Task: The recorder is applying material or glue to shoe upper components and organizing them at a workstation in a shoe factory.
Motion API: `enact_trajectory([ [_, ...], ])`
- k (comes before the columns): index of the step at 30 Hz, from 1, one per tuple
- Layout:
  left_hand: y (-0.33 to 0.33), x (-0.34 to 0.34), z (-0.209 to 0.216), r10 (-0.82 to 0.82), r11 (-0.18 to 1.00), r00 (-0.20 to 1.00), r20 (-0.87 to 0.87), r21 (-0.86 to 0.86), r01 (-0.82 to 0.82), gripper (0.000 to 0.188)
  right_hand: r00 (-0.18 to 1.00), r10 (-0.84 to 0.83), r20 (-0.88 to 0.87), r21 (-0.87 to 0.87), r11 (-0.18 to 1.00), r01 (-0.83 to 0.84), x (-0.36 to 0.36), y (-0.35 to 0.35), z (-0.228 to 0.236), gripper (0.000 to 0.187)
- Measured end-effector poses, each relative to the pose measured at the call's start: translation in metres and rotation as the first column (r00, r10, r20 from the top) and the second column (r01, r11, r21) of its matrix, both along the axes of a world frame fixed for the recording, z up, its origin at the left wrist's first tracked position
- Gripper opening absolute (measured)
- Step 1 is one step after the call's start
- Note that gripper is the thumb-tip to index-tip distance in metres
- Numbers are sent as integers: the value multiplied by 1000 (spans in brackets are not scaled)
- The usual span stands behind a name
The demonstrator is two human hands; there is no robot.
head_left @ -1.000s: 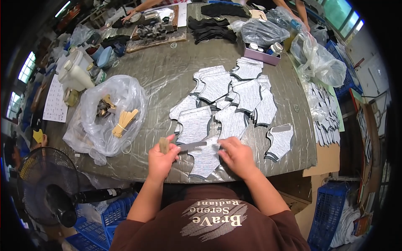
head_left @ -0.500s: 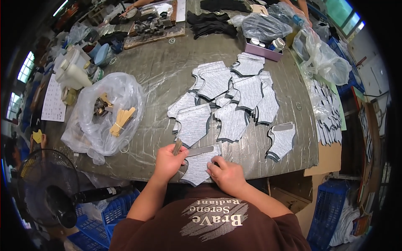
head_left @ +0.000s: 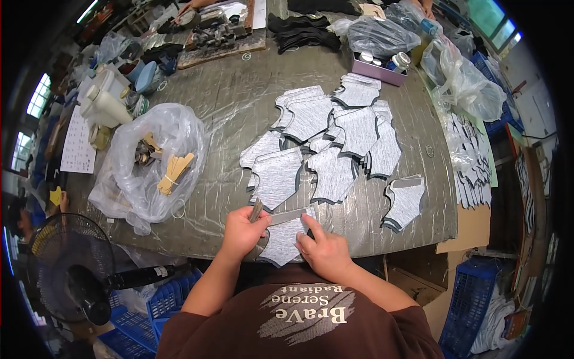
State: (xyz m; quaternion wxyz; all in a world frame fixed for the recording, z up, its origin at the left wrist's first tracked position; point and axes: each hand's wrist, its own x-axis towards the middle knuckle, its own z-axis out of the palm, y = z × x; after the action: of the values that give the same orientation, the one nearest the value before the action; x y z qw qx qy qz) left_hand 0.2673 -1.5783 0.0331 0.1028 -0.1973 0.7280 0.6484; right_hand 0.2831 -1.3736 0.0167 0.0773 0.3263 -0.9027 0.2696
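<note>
At the table's near edge lies a light-grey streaked fabric piece [head_left: 281, 242] with notched sides. A narrow dark-grey strip [head_left: 288, 216] lies along its upper edge. My left hand [head_left: 241, 235] is closed around a small bundle of similar strips [head_left: 256, 211], its thumb by the left end of the strip on the piece. From the right, my right hand [head_left: 327, 248] rests on the piece, index finger stretched onto the strip's right end and thumb apart from it, lower on the fabric. Several stacks of matching dark-edged pieces [head_left: 276, 173] lie just beyond my hands.
A smaller stack [head_left: 408, 200], a grey strip on its top piece, lies to the right. On the left stands an open clear plastic bag [head_left: 113, 179] with tied tan strips [head_left: 173, 173]. A purple box [head_left: 378, 73] with bottles sits far right; a black fan [head_left: 72, 269] stands near left.
My right index finger has straightened and moved up onto the strip's right end. My left hand keeps its hold on the bundle, almost unmoved.
</note>
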Motion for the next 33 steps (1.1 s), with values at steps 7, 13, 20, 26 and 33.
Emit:
enact_trajectory([
  [7, -4, 0, -3, -67, 992, 998, -24, -108, 64, 10, 995, 54, 79, 245, 967, -71, -3, -3, 16, 14],
  [13, -1, -1, 6, -174, 924, 983, -61, -356, 141, 13, 989, 56, 135, 277, 956, -92, -3, -4, 18, 15],
  [20, 4, -4, 6, -354, 711, 919, -177, -689, 141, 10, 985, 34, 169, 238, 969, -75, -3, -2, 17, 20],
  [26, 4, 8, -5, -302, 829, 799, -520, -558, -50, 8, 949, -205, 239, -379, 880, 286, -4, 3, 6, 36],
  [33, 9, 20, -17, -57, 997, 933, -354, 21, 69, 11, 695, -38, 718, -476, 701, 531, -10, 4, -12, 43],
])
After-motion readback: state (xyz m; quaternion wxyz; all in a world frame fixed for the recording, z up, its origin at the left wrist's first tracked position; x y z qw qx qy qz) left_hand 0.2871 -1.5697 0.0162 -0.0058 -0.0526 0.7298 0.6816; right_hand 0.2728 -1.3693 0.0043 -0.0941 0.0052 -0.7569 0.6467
